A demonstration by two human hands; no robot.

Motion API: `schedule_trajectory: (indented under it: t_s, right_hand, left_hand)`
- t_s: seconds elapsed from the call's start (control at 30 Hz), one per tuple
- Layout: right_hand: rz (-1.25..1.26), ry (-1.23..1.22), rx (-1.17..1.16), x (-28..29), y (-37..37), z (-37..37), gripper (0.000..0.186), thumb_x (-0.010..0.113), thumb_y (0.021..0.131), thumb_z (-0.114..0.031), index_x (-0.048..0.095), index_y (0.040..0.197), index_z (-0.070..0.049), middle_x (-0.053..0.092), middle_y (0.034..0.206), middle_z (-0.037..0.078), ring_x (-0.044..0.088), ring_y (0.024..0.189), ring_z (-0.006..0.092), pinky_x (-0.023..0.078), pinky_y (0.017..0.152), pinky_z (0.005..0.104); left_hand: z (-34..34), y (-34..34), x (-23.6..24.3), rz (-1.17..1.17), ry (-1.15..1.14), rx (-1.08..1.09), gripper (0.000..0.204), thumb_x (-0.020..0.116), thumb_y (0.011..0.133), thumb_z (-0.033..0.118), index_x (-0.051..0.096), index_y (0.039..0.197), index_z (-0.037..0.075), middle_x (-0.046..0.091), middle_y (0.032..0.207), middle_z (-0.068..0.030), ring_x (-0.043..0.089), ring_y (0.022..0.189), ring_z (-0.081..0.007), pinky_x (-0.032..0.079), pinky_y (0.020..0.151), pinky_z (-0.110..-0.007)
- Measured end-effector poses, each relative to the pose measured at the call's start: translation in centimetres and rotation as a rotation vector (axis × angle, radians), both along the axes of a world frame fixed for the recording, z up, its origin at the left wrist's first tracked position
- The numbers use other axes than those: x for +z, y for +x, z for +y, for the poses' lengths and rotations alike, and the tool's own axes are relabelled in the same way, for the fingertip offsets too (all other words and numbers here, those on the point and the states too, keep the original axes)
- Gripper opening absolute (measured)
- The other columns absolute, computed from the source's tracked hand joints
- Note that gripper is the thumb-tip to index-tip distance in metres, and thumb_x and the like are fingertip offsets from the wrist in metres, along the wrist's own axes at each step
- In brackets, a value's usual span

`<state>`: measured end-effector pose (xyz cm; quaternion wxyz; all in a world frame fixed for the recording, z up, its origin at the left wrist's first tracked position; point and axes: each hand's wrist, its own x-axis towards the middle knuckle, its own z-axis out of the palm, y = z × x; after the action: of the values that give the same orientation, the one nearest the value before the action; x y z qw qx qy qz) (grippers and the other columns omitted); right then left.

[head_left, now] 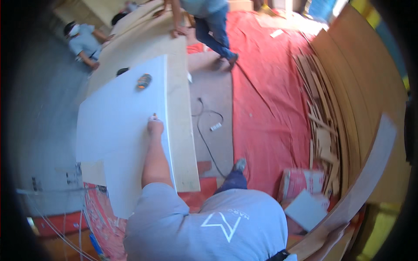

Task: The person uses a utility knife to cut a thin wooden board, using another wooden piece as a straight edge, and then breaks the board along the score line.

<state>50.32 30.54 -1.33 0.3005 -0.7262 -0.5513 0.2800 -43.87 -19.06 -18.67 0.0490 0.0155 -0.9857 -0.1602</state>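
Observation:
A large white sheet lies over a pale wooden board on a worktop. My left arm stretches forward over the sheet, and my left hand is closed on a small yellowish object near the sheet's right part, too small to name for sure. Farther up on the sheet sits an orange and black object, with a dark object at the far edge. My right hand is not in view. A long pale strip slants up at the lower right, beside my body.
A co-worker stands at the worktop's upper left; another leans on its far end. Red sheeting covers the floor at right, with a cable and power strip, wood offcuts, stacked boards and a grey square.

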Motion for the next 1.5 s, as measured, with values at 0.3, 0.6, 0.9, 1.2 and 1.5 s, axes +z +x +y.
schedule_trajectory:
  t_s: [0.3, 0.6, 0.9, 1.2, 1.5]
  right_hand:
    - [-0.236, -0.345, 0.11, -11.5, -15.8, 9.9, 0.096, 0.031, 0.102, -0.073, 0.044, 0.148, 0.01, 0.054, 0.146, 0.026, 0.053, 0.134, 0.0379, 0.042, 0.113, 0.0415]
    - [-0.158, -0.502, 0.038, -15.8, -28.3, 18.9, 0.095, 0.029, 0.102, -0.073, 0.044, 0.149, 0.008, 0.054, 0.147, 0.025, 0.053, 0.134, 0.037, 0.041, 0.113, 0.0408]
    - [0.091, -0.59, 0.065, -17.0, -42.0, 37.1, 0.094, 0.028, 0.102, -0.074, 0.045, 0.15, 0.006, 0.054, 0.147, 0.024, 0.053, 0.135, 0.036, 0.041, 0.113, 0.0401]
    - [0.084, -0.627, 0.271, -19.3, -63.4, 61.2, 0.091, 0.021, 0.103, -0.074, 0.046, 0.153, -0.002, 0.058, 0.145, 0.019, 0.058, 0.131, 0.0347, 0.043, 0.112, 0.0391]
    - [-0.246, -0.51, 0.255, -20.0, -87.4, 78.7, 0.105, 0.034, 0.096, -0.081, 0.058, 0.134, 0.014, 0.064, 0.132, 0.03, 0.06, 0.126, 0.0392, 0.044, 0.109, 0.0423]
  left_hand:
    - [11.8, -5.7, 5.3, -0.08, 0.072, 0.015, 0.027, 0.05, 0.1, 0.022, 0.063, 0.118, 0.006, 0.067, 0.123, -0.0236, 0.066, 0.111, -0.0421, 0.053, 0.095, -0.051]
    - [18.3, -10.1, -0.2, -0.214, -0.36, 0.141, 0.04, 0.054, 0.097, 0.022, 0.062, 0.136, 0.013, 0.053, 0.144, -0.0165, 0.05, 0.136, -0.033, 0.044, 0.111, -0.048]
    - [24.7, -12.2, 2.6, -0.125, -0.462, 0.419, 0.04, 0.062, 0.089, 0.018, 0.061, 0.128, 0.01, 0.055, 0.132, -0.0163, 0.056, 0.124, -0.0375, 0.048, 0.104, -0.048]
    - [51.5, -19.3, 0.7, -0.666, -0.21, 0.06, 0.029, 0.059, 0.089, 0.022, 0.07, 0.111, 0.007, 0.067, 0.123, -0.022, 0.066, 0.113, -0.0408, 0.054, 0.097, -0.05]
    - [78.7, -36.4, -8.6, -0.949, -0.153, -0.72, 0.042, 0.06, 0.09, 0.038, 0.075, 0.103, 0.001, 0.072, 0.11, -0.0233, 0.07, 0.104, -0.0408, 0.056, 0.09, -0.051]
